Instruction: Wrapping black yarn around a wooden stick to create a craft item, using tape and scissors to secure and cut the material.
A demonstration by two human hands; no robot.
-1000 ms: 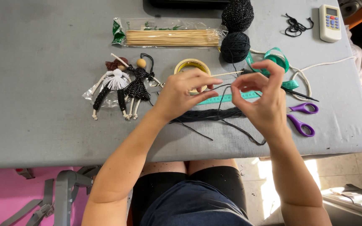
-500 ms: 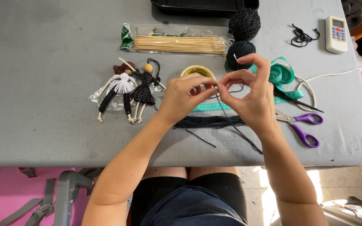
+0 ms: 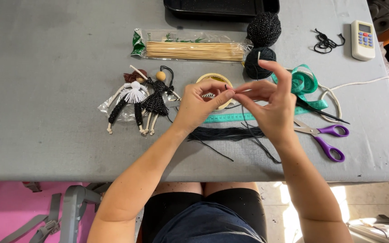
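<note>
Fingertips' grip (image 3: 234, 92) atop black cord (image 3: 248, 123)

Left hand (image 3: 199, 105) and right hand (image 3: 273, 105) are pinching a black thread (image 3: 247, 123) together above a green tape measure (image 3: 230, 118).

Open table (image 3: 46, 90) lies left of the dolls (image 3: 142, 101) — rightward, scissors (image 3: 323, 135), tape (image 3: 305, 83) and yarn (image 3: 262, 42) crowd it.

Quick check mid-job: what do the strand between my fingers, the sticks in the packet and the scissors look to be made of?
Strand pinched by left hand and right hand: thin black thread or yarn, limp and matte. Sticks: pale wood, probably bamboo, straight and uniform, in a clear plastic sleeve. Scissors: grey metal blades, glossy purple handles, likely plastic.
</note>
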